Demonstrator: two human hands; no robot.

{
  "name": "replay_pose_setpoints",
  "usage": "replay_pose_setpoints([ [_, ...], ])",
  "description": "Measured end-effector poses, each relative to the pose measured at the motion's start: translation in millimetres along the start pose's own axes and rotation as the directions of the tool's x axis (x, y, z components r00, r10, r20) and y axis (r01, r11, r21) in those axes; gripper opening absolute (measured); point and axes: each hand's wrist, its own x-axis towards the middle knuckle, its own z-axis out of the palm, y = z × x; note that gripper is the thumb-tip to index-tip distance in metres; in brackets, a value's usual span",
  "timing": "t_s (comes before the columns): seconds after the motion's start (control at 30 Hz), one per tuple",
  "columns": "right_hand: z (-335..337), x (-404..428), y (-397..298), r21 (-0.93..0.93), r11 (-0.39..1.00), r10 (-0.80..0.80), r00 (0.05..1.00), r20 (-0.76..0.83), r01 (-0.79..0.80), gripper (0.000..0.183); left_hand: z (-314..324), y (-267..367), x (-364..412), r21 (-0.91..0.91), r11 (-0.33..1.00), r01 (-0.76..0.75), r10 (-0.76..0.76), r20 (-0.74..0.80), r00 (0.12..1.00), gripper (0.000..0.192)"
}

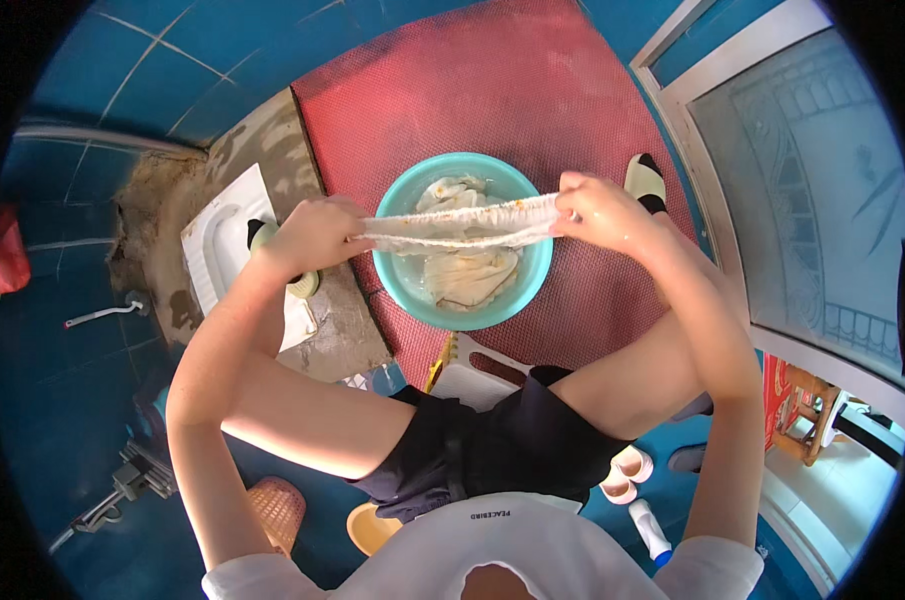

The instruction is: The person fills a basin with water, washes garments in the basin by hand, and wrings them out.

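Observation:
A white elastic-edged cloth [463,221] is stretched level between my two hands over a turquoise plastic basin [536,289]. My left hand [325,234] pinches its left end, just past the basin's rim. At the other end, my right hand [598,210] grips it near the basin's right rim; small drops show on that wrist. Yellowish-brown specks dot the gathered edge. Inside the basin a wet pale cloth [471,277] lies in water below the stretched one. More bunched white cloth [452,191] shows behind it.
The basin stands on a red textured mat [460,97]. A white squat toilet [231,225] is set in concrete at the left. A white plastic stool [471,379] is partly under me. A frosted glass door [805,187] stands right. Behind are a pink basket [278,510], slippers [626,474] and a white bottle [649,531].

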Motion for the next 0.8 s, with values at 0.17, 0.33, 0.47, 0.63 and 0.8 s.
replay_pose_setpoints([
  [0.17, -11, 9, 24, 0.308, 0.948, -0.006, 0.974, -0.225, 0.076, 0.020, -3, -20, -8, -0.493, 0.858, -0.141, 0.020, -0.242, 0.970, 0.017],
  [0.33, -25, 11, 21, 0.274, 0.961, 0.147, 0.919, -0.366, -0.045, 0.029, -10, -10, 0, -0.675, 0.737, -0.037, -0.289, -0.363, 0.886, 0.016],
  [0.47, -27, 14, 19, 0.341, 0.929, 0.285, 0.865, -0.414, -0.143, 0.028, -8, -16, 1, -0.735, 0.678, 0.031, -0.437, -0.369, 0.820, 0.015],
  [0.63, -28, 15, 26, 0.666, 0.744, 0.369, 0.868, -0.333, -0.061, 0.019, -25, -10, 8, -0.964, 0.258, -0.064, -0.566, -0.204, 0.798, 0.023],
  [0.8, -44, 16, 8, 0.985, -0.165, 0.509, 0.859, 0.049, 0.042, 0.021, -46, -19, 3, -0.971, -0.241, 0.009, -0.457, 0.122, 0.881, 0.032],
])
